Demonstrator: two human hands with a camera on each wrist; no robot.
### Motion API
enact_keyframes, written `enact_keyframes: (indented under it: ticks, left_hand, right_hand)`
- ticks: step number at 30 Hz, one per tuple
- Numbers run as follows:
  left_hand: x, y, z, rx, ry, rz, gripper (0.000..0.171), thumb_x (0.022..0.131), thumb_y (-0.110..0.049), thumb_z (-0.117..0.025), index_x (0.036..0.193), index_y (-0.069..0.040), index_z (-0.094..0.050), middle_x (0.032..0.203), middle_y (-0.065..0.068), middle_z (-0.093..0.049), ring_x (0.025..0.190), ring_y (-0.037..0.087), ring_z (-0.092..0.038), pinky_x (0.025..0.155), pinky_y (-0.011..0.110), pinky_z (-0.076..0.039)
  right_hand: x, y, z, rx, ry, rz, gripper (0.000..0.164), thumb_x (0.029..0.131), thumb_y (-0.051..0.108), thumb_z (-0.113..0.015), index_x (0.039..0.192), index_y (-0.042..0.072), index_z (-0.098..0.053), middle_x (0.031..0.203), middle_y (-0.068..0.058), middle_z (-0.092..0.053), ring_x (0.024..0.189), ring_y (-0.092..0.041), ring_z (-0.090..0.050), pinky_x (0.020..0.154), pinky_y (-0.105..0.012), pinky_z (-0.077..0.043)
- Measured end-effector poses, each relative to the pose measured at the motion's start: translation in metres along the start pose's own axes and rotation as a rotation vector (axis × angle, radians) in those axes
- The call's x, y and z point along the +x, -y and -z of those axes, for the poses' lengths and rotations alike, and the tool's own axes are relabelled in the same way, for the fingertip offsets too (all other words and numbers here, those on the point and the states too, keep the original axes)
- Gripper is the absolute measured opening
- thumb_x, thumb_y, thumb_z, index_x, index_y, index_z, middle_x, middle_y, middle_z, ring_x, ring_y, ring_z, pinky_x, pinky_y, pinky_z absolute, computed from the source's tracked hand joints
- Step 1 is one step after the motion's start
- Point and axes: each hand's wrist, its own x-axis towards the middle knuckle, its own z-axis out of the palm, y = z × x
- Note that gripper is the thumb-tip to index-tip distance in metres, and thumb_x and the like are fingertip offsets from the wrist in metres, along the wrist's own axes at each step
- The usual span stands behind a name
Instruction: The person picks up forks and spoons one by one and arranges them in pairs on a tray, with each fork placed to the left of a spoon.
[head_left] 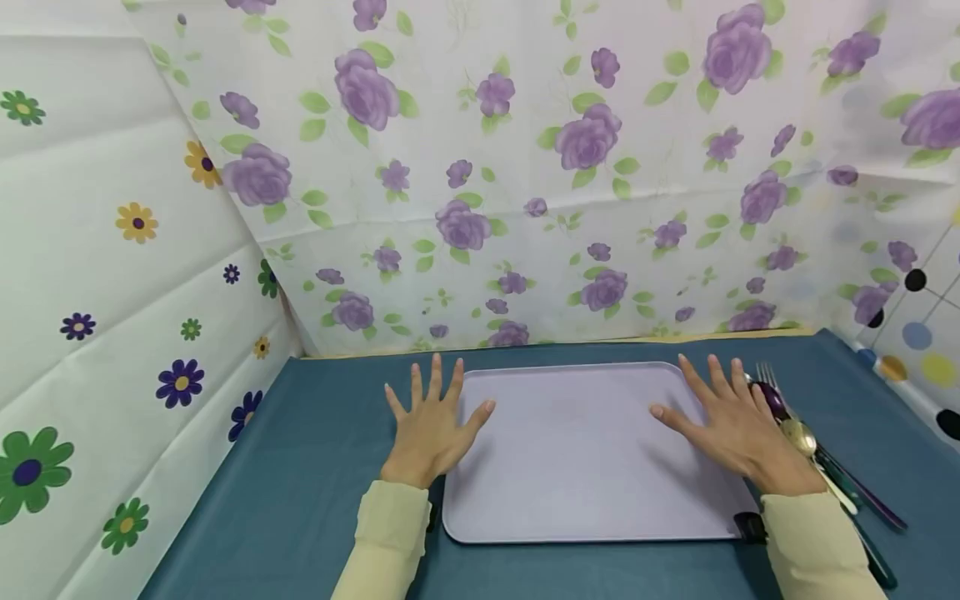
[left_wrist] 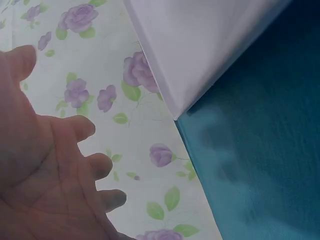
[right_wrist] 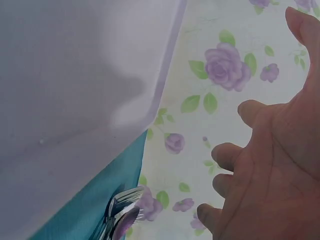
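Note:
A pale lilac tray (head_left: 577,450) lies flat on the blue-green tablecloth. Over its left edge my left hand (head_left: 429,429) is held with fingers spread and nothing in it; the left wrist view shows the palm (left_wrist: 45,185) and the tray's corner (left_wrist: 185,65). My right hand (head_left: 738,429) hovers above the tray's right edge, fingers likewise spread and holding nothing. Close beside and partly under it in the head view is a bunch of cutlery: a gold spoon (head_left: 799,437), a fork (head_left: 768,377) and several dark handles (head_left: 873,504). The right wrist view shows fork tines (right_wrist: 125,197) beside the tray.
A white curtain with purple roses (head_left: 465,167) stands behind the table. On the left hangs a white sheet with coloured flowers (head_left: 135,225), and on the right one with coloured dots (head_left: 917,336). Blue-green cloth (head_left: 300,500) stretches left of the tray.

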Motion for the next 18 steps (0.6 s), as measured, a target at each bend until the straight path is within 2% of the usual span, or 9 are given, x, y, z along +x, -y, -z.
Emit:
enact_keyframes:
  ticks: [3, 5, 8, 11, 15, 18]
  left_hand:
    - [0.0, 0.001, 0.003, 0.003, 0.006, 0.01, 0.082, 0.093, -0.07, -0.032, 0.154, -0.015, -0.02, 0.157, 0.019, -0.011, 0.139, 0.04, 0.002, 0.103, 0.072, 0.004]
    - [-0.001, 0.002, 0.003, -0.002, 0.002, 0.019, 0.077, 0.095, -0.062, -0.039, 0.151, -0.009, -0.031, 0.152, 0.022, -0.025, 0.138, 0.042, -0.012, 0.105, 0.071, -0.005]
    - [-0.002, 0.004, 0.004, -0.026, -0.02, 0.044, 0.066, 0.096, -0.05, -0.05, 0.141, -0.002, -0.046, 0.138, 0.025, -0.047, 0.127, 0.042, -0.036, 0.101, 0.065, -0.028]
    - [-0.003, 0.007, 0.005, -0.067, -0.03, 0.092, 0.058, 0.095, -0.042, -0.057, 0.134, 0.001, -0.053, 0.124, 0.024, -0.057, 0.113, 0.04, -0.05, 0.088, 0.057, -0.046]
    - [-0.005, 0.011, 0.005, -0.111, 0.017, 0.168, 0.056, 0.092, -0.035, -0.063, 0.131, 0.005, -0.053, 0.121, 0.025, -0.059, 0.105, 0.039, -0.057, 0.08, 0.055, -0.051]
    - [-0.006, 0.015, 0.005, -0.136, 0.06, 0.198, 0.052, 0.092, -0.031, -0.064, 0.127, 0.006, -0.056, 0.116, 0.025, -0.062, 0.095, 0.037, -0.061, 0.076, 0.053, -0.053]
  right_hand:
    - [0.001, 0.001, 0.002, -0.003, 0.001, 0.002, 0.096, 0.086, 0.077, -0.037, 0.155, 0.022, 0.002, 0.154, -0.022, 0.015, 0.129, -0.035, 0.032, 0.097, -0.077, 0.002]
    - [0.0, 0.0, 0.0, -0.007, 0.002, 0.001, 0.096, 0.086, 0.077, -0.037, 0.155, 0.021, 0.002, 0.154, -0.023, 0.013, 0.13, -0.036, 0.03, 0.098, -0.077, 0.002]
    - [0.0, 0.0, 0.001, -0.022, 0.004, 0.004, 0.097, 0.086, 0.077, -0.036, 0.156, 0.019, -0.001, 0.153, -0.027, 0.01, 0.131, -0.041, 0.027, 0.098, -0.077, 0.001]
    - [0.0, 0.0, 0.004, -0.026, 0.016, 0.003, 0.098, 0.086, 0.077, -0.036, 0.156, 0.014, -0.006, 0.152, -0.033, 0.003, 0.132, -0.048, 0.02, 0.098, -0.077, -0.001]
    - [0.001, -0.001, 0.007, -0.025, 0.036, 0.001, 0.097, 0.088, 0.075, -0.036, 0.154, 0.006, -0.017, 0.147, -0.04, -0.011, 0.132, -0.056, 0.004, 0.098, -0.076, -0.007]
    - [0.001, -0.003, 0.009, -0.02, 0.033, 0.003, 0.095, 0.091, 0.072, -0.036, 0.151, 0.0, -0.023, 0.144, -0.042, -0.02, 0.13, -0.059, -0.008, 0.098, -0.075, -0.013]
